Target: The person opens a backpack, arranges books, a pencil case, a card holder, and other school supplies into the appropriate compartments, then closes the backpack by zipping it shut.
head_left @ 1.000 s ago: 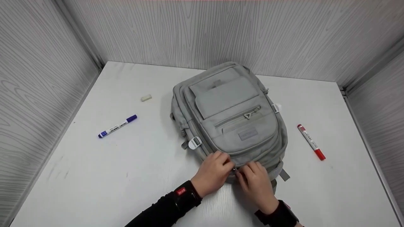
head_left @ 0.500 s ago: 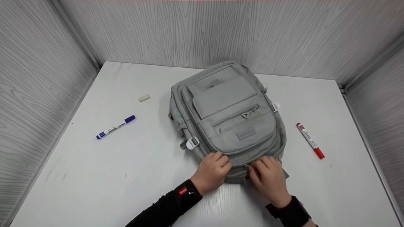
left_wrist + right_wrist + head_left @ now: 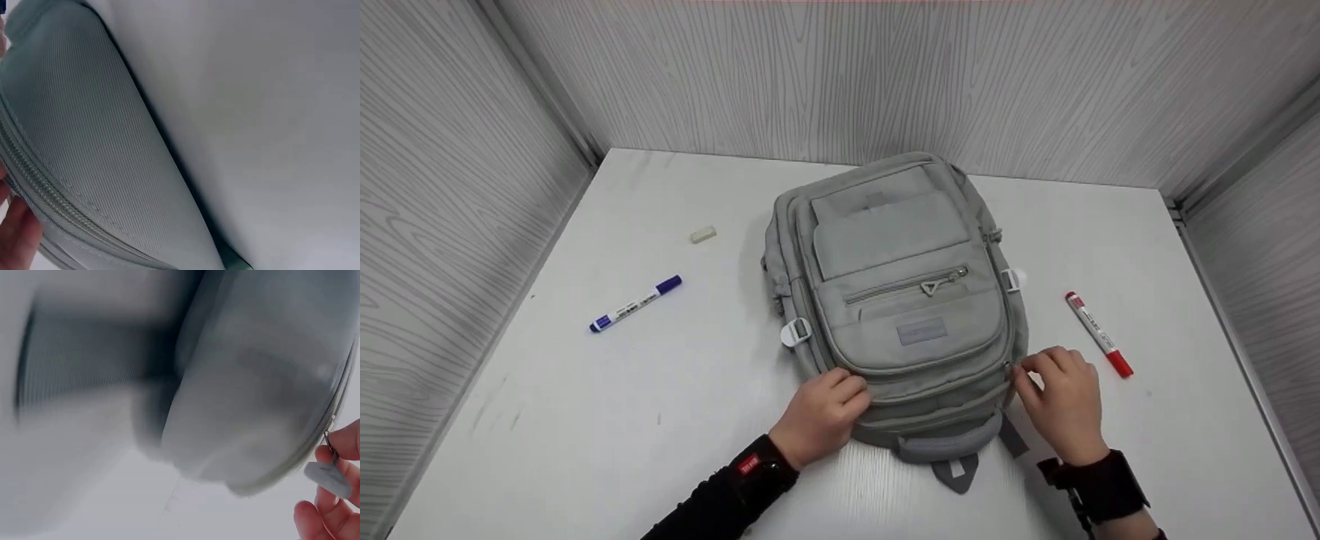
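Note:
A grey backpack [image 3: 894, 244] lies front side up on the white table, its top handle [image 3: 945, 444] toward me. At its lower left corner, my left hand [image 3: 821, 414] grips the fabric rim; in the left wrist view its fingers [image 3: 22, 236] hold the edge beside a zipper [image 3: 64, 209]. My right hand [image 3: 1063, 401] is at the lower right side of the bag. Between its thumb and finger it pinches a zipper pull [image 3: 328, 479] with a grey tab, seen in the right wrist view. Much of that view is blurred.
A blue marker [image 3: 635, 304] and a small pale eraser [image 3: 703, 235] lie left of the bag. To the right, near my right hand, lies a red marker [image 3: 1099, 334]. Wood-patterned grey panels [image 3: 780, 75] enclose the table at the back and sides.
My right hand has moved right and up along the bag's edge with the zipper pull. The left hand has shifted left. The bag has turned slightly, and its handle now shows.

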`<state>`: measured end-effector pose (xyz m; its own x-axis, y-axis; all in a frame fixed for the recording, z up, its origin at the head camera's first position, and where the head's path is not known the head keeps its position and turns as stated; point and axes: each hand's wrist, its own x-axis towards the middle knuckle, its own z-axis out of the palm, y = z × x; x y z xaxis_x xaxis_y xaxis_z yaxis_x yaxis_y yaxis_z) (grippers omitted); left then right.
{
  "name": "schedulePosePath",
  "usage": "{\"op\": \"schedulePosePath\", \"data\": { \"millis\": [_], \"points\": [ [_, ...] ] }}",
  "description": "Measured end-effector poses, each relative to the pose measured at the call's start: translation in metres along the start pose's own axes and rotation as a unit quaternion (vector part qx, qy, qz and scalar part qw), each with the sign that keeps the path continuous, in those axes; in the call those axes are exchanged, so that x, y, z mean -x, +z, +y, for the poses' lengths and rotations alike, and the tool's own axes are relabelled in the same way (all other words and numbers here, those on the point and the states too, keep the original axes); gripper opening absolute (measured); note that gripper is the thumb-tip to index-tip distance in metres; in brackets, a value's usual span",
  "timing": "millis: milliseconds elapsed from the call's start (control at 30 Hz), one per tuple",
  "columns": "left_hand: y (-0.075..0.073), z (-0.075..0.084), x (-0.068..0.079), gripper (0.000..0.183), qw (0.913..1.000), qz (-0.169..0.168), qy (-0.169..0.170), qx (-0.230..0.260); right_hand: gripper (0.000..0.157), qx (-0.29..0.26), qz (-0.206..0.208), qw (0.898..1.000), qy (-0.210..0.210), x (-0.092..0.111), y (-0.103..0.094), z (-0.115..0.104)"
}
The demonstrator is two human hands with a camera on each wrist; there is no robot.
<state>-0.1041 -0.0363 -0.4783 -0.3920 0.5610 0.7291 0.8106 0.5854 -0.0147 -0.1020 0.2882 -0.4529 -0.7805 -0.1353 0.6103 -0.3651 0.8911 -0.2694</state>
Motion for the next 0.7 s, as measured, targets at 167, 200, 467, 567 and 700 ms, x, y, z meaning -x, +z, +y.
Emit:
{"op": "schedulePosePath", "data": {
  "millis": [167, 200, 467, 567, 700],
  "points": [
    [-0.010, -0.012, 0.011, 0.021, 0.9993, -0.012, -0.001, 0.034, 0.013, 0.008, -0.009, 1.000, -0.002, -0.006, 0.001, 0.006],
    [-0.012, -0.014, 0.013, 0.021, 0.9992, -0.014, -0.002, 0.038, 0.013, 0.008, -0.010, 1.000, -0.002, -0.008, 0.001, 0.007],
    [-0.017, -0.017, 0.019, 0.019, 0.9992, -0.019, -0.019, 0.030, 0.012, 0.000, -0.019, 1.000, -0.001, -0.013, 0.004, 0.010],
    [-0.017, -0.010, 0.016, 0.018, 0.9989, -0.026, -0.038, 0.006, 0.012, -0.007, -0.021, 1.000, -0.009, -0.013, 0.004, 0.010],
    [-0.014, 0.006, 0.007, 0.019, 0.9962, -0.047, -0.066, -0.031, 0.013, -0.015, -0.016, 1.000, -0.020, -0.013, 0.005, 0.010]
  ]
}}
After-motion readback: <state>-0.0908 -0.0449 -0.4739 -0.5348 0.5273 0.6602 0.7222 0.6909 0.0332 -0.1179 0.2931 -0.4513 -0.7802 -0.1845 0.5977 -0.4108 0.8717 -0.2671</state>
